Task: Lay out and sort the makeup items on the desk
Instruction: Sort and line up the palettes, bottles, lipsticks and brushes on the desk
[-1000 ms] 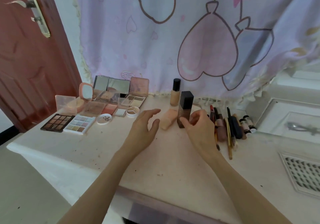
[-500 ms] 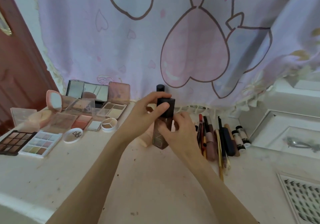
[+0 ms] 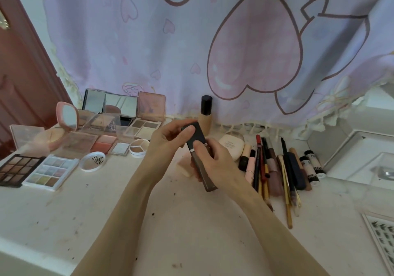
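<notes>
Both hands hold a dark square foundation bottle (image 3: 207,180) tilted above the desk (image 3: 191,222). My left hand (image 3: 168,141) grips its black cap, and my right hand (image 3: 215,162) wraps round its brown body. A beige bottle with a black cap (image 3: 205,115) stands upright behind them by the curtain. A peach sponge (image 3: 184,166) lies on the desk, partly hidden under my hands. Several open palettes (image 3: 51,172) lie at the left. Pencils, brushes and tubes (image 3: 277,169) lie in a row at the right.
A cream compact (image 3: 232,145) sits behind my right hand. A white round lid (image 3: 93,161) and a small three-part pot (image 3: 139,147) lie near the palettes. A lash tray (image 3: 381,235) is at the right edge. A red door (image 3: 23,79) stands at the left.
The dark bottle was lifted off the desk and tilted. My left hand went from the desk to the cap, my right hand closed round the body. The camera moved closer.
</notes>
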Motion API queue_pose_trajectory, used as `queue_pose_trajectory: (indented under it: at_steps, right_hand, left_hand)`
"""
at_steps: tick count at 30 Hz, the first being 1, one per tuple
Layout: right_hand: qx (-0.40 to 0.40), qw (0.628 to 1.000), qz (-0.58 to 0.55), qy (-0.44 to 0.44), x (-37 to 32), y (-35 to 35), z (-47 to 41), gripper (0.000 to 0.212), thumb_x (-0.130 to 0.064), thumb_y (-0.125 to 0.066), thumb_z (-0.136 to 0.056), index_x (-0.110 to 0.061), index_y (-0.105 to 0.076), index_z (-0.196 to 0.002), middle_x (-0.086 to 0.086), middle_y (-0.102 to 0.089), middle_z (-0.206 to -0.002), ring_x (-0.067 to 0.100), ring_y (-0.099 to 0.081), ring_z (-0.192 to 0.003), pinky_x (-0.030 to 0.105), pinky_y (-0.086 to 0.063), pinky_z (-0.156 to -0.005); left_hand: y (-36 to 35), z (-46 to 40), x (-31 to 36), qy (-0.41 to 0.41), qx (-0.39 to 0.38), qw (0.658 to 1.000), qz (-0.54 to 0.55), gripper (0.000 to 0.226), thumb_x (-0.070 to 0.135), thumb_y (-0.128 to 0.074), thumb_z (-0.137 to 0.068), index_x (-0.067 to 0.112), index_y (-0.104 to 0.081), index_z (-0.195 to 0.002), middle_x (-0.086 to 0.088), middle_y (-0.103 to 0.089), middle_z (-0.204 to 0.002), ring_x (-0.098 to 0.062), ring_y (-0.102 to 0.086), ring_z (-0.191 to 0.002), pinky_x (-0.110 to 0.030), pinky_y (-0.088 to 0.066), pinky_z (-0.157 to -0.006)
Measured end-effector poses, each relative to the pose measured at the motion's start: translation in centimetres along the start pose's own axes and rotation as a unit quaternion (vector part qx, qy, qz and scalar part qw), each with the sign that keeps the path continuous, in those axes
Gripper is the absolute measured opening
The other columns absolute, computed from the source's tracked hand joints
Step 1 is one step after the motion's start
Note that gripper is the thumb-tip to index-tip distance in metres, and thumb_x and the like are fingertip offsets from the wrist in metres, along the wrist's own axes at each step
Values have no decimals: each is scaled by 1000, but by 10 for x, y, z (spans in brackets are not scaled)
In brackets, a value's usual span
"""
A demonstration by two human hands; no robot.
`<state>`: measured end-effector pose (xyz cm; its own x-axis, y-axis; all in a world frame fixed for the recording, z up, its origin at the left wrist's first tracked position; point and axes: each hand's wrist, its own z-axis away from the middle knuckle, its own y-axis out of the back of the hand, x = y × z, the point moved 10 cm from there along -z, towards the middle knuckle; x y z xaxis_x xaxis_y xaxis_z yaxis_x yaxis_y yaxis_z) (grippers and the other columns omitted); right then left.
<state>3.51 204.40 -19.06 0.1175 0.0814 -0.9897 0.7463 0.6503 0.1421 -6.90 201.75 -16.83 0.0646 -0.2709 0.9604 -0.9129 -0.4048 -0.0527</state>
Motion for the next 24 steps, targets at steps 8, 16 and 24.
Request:
queue_pose_trajectory:
  at_steps: [8,16,24]
  right_hand:
    - [11,999,32,34,-5,-6,-4,13,-32,-45,-96,-20,-49,-95,4,-57,-69,8,-51,-44,22,-46,-43]
    - [-6,1000,15,21,-5,-8,-2,18,-34,-44,-96,-18,-49,-102,6,-57,-65,9,-51,-41,22,-47,-42]
    - [-11,999,23,24,-5,-7,-3,14,-38,-45,-95,-24,-49,-97,6,-57,-66,10,-52,-41,22,-46,-42]
  left_hand:
    - [9,2,-6,11,34,999,38,18,26,-62,-76,34,-75,-86,8,-70,-86,-18,-58,-88,-37,-47,-87]
    - [10,1,-6,2,47,998,41,14,30,-65,-74,35,-74,-83,6,-70,-86,-18,-57,-87,-34,-47,-83]
    - [11,1,-10,10,60,997,57,16,27,-61,-77,31,-74,-86,5,-70,-85,-19,-55,-86,-36,-45,-81]
